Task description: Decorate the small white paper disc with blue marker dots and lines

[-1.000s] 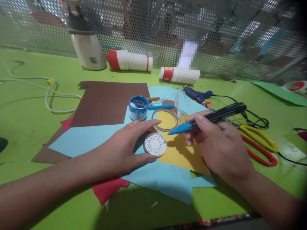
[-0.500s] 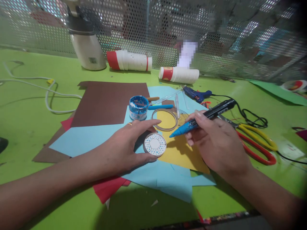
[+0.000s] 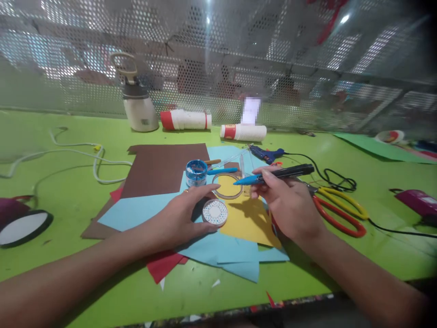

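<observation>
A small round white disc (image 3: 215, 212), with a blank hexagon in its middle and blue dots in the sections around it, lies on yellow paper (image 3: 252, 223). My left hand (image 3: 182, 216) curves around its left side, thumb at the near edge and index finger stretched past the far edge. In my right hand (image 3: 290, 202) is a blue marker pen (image 3: 278, 174), gripped between thumb and fingers. Its blue tip points left, above a clear ring (image 3: 228, 197) and apart from the disc. Behind the left hand stands an open jar of blue paint (image 3: 196, 174).
Brown card (image 3: 160, 168) and light blue paper (image 3: 136, 210) lie on the green table. To the right are scissors (image 3: 337, 218) and a blue glue gun (image 3: 268, 154) with a black cord. Paper cups (image 3: 186, 120) and a white bottle (image 3: 140, 111) stand before a perforated screen.
The marker has swung up and away from the disc, its tip now higher over the ring. The camera view has tilted upward. The left hand still curves around the disc.
</observation>
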{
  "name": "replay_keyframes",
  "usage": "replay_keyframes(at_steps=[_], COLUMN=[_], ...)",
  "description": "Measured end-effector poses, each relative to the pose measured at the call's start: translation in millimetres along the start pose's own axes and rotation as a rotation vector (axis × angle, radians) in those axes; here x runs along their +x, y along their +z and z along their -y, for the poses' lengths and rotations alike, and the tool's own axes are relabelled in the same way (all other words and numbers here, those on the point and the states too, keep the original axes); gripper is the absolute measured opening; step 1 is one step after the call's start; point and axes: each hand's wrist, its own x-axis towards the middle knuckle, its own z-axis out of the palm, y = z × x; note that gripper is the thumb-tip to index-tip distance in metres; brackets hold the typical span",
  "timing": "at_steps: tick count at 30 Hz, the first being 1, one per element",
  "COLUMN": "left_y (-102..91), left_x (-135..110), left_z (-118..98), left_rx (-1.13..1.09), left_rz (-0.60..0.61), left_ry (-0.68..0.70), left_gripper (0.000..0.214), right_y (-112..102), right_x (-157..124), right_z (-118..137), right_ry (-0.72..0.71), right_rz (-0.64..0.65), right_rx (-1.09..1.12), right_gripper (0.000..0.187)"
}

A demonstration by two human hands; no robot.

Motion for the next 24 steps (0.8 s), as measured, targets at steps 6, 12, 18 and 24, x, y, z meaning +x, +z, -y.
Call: replay_keyframes(at_steps=[6, 12, 18, 24], left_y=[-0.9, -2.7, -10.7, -47.2], left_x=[0, -1, -4, 3], left_z=[-2, -4, -7, -10], left_rx=[0.044, 0.021, -0.047, -0.194], left_rz=[-0.001, 0.009, -0.134, -0.590], left_ry=[0.008, 0.027, 0.049, 0.070], left_gripper=[0.068, 0.071, 0.059, 0.013], right_y=[-5, -6, -5, -9], right_x=[7, 10, 9, 13], right_z=[-3, -5, -7, -5], right_ry=[-0.011, -0.003, -0.047, -0.141], right_rz=[-0.008, 0.002, -0.025, -0.132], right_rx=[-0.024, -0.023, -0.084, -0.200], right_gripper=[0.016, 0.023, 0.030, 0.031])
